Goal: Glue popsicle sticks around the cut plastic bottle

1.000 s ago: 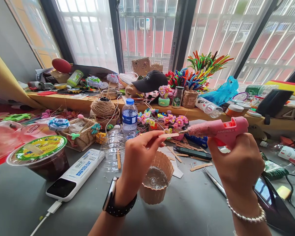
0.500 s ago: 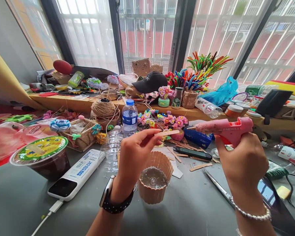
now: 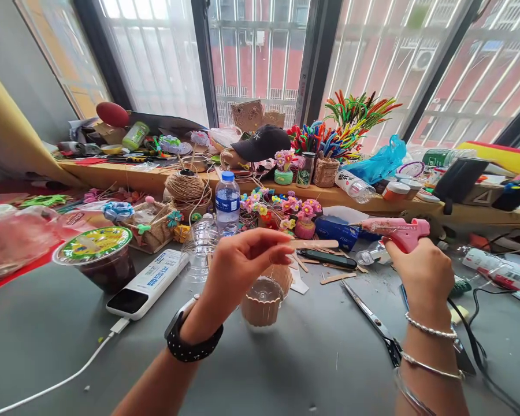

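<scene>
Between the thumb and fingers of my left hand (image 3: pixel 247 263) is a flat wooden craft stick (image 3: pixel 315 244), held level and pointing right. My right hand (image 3: pixel 422 274) is wrapped round the handle of a pink hot glue gun (image 3: pixel 398 229), its nozzle aimed left, a short distance from the stick's end. Below and behind my left hand stands a clear plastic cup (image 3: pixel 262 312) ringed with craft sticks along its side; my hand hides part of it. Loose craft sticks (image 3: pixel 338 278) lie on the table to the right of the cup.
Scissors (image 3: pixel 370 318) lie near my right forearm, beside a black cable (image 3: pixel 476 346). A green-black knife (image 3: pixel 327 258) rests behind the cup. To the left are a white power bank (image 3: pixel 149 286) and a lidded drink cup (image 3: pixel 99 260). A water bottle (image 3: pixel 227 202) stands behind my left hand.
The glue gun has drawn back to the right, away from the stick. My left hand has shifted slightly right and lower, still holding the stick. The view has moved a little.
</scene>
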`<state>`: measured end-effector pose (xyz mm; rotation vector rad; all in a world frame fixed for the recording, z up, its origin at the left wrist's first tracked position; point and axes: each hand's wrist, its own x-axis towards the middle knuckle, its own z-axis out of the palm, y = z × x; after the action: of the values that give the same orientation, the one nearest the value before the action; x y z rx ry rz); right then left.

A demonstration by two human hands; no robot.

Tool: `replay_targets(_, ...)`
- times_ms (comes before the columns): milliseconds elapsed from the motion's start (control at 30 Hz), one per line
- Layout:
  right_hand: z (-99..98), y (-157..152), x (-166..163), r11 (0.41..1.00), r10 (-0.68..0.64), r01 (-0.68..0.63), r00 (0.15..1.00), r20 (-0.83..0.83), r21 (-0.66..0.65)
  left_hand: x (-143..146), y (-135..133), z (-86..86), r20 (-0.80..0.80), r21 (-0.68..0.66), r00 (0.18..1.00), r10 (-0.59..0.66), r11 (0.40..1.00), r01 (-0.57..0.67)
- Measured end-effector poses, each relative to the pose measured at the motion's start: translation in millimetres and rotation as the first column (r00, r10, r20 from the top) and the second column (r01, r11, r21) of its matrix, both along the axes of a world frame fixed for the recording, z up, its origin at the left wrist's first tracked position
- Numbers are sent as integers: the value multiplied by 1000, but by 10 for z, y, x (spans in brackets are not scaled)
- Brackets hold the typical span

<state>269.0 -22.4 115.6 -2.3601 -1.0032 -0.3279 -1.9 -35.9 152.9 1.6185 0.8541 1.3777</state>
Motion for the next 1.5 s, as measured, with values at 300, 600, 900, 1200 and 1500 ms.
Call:
replay_targets(300, 11, -40, 30, 997, 69, -68, 996, -48, 23, 21, -567, -1097, -285, -22, 959, 10, 1000, -17)
replay_targets(600, 40, -69, -17, 993, 118, -118, 993, -30, 26, 45, -363, -1335, -407, 11, 899, 164, 984, -175)
replay_targets(900, 47, -91, 13, 989, 145, -144, 989, -40, 37, -44, -285, -1409, -541, 2, 833, 115, 991, -135)
replay_targets(1200, 120, -103, -51, 978, 207, -207, 976, -61, 2, -21, -341, -1499, -650, 123, 736, 190, 982, -144)
replay_targets(1500, 100, -92, -39, 974, 226, -227, 973, -51, -16, -462, -394, -1290, -572, 388, 636, 517, 854, -346)
